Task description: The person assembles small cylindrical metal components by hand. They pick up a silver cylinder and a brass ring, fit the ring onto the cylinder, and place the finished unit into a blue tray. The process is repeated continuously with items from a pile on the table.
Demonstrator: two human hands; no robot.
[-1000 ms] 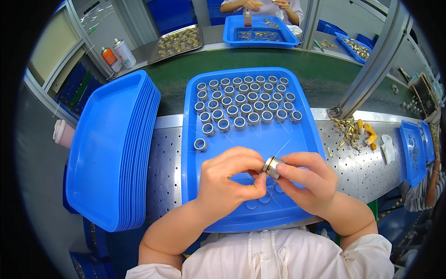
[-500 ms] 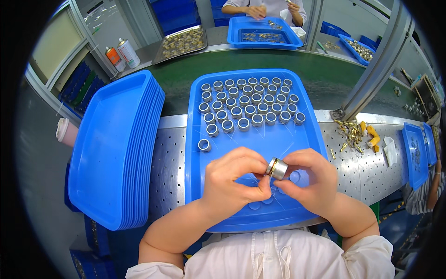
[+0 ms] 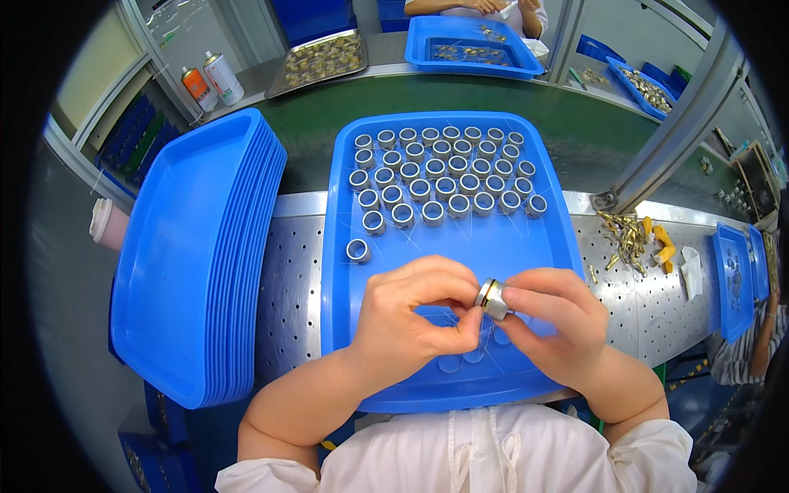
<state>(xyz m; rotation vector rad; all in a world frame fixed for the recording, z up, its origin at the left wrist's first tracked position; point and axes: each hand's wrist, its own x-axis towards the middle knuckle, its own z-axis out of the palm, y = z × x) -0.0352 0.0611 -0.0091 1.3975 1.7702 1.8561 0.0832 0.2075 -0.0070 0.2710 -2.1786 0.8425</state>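
Between my two hands is a short silver metal cylinder (image 3: 495, 299) with a dark and brass-coloured band near its left end. My left hand (image 3: 417, 316) pinches that banded end between thumb and forefinger. From the other side, my right hand (image 3: 560, 322) grips the body with thumb and fingers. Both hands hover over the near half of a blue tray (image 3: 526, 246). Rows of metal rings (image 3: 432, 214) stand upright in its far half, with thin clear strands among them. One ring (image 3: 357, 251) stands apart at the left. Small clear round discs (image 3: 449, 362) lie below my hands.
A tall stack of blue trays (image 3: 189, 255) stands at the left. Brass-coloured pieces (image 3: 628, 242) and yellow scraps (image 3: 662, 246) lie on the perforated metal table at right. Beyond the green belt (image 3: 304, 123), a person works behind another blue tray (image 3: 472, 70). Two spray cans (image 3: 222, 78) stand far left.
The cylinder has turned slightly in my fingers, and my right fingers now cover more of it. The view has shifted a little. Across the belt, the other person's hands have moved back from their tray.
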